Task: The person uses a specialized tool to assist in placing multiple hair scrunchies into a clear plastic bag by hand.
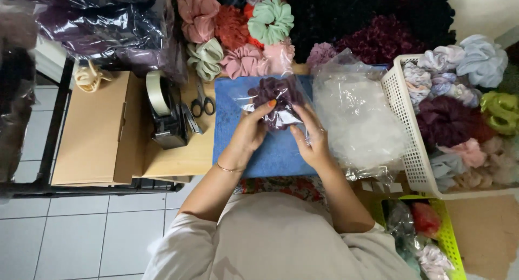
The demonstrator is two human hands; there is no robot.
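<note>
Both hands grip a clear plastic bag (pixel 278 110) with a dark purple scrunchie (pixel 275 91) inside: the left hand (pixel 250 131) pinches its left edge, the right hand (pixel 309 139) clasps its lower right side. Under them lies a blue cloth (pixel 273 155) on the desk (pixel 173 158). Just right of the hands sits a pile of clear bags (pixel 357 118), then a white basket (pixel 403 112). To the left lie scissors (pixel 201 100) and a tape dispenser (pixel 166 112). Beyond the hands, scrunchies (pixel 238 37) are heaped.

You've got one pair of scissors (pixel 202 102), one tape dispenser (pixel 165 110), one blue mat (pixel 246 155), one white basket (pixel 406 123) and one yellow-green basket (pixel 447 232). There's one dark purple scrunchie (pixel 275 92) in one clear bag (pixel 281 117). Loose scrunchies are too piled up to count.
</note>
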